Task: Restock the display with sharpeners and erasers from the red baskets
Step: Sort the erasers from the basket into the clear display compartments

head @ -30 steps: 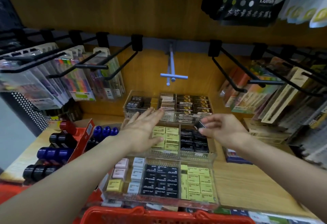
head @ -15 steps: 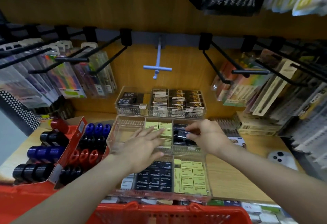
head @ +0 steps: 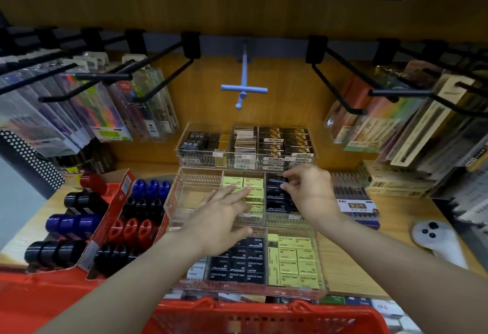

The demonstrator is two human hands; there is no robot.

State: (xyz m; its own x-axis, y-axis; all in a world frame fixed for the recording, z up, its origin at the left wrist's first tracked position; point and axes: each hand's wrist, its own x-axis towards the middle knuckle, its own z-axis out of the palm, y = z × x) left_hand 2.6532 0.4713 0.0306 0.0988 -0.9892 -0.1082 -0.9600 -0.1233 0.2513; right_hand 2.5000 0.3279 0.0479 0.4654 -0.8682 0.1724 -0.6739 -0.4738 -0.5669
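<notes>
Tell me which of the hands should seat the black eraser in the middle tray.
Right. The right hand already pinches a black eraser over the black compartment; the left hand lies flat over the yellow erasers, holding nothing.

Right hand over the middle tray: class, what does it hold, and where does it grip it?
The right hand pinches a black eraser by its near end, thumb and fingertips, over the black erasers' compartment.

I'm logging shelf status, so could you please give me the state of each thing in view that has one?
Left hand: open, fingers flat over the yellow erasers.
Right hand: pinching a black eraser over the black stack.
Middle tray: left compartment empty, others stocked.
Front tray: full.
Blue hook: bare.
Red basket: contents hidden.
</notes>
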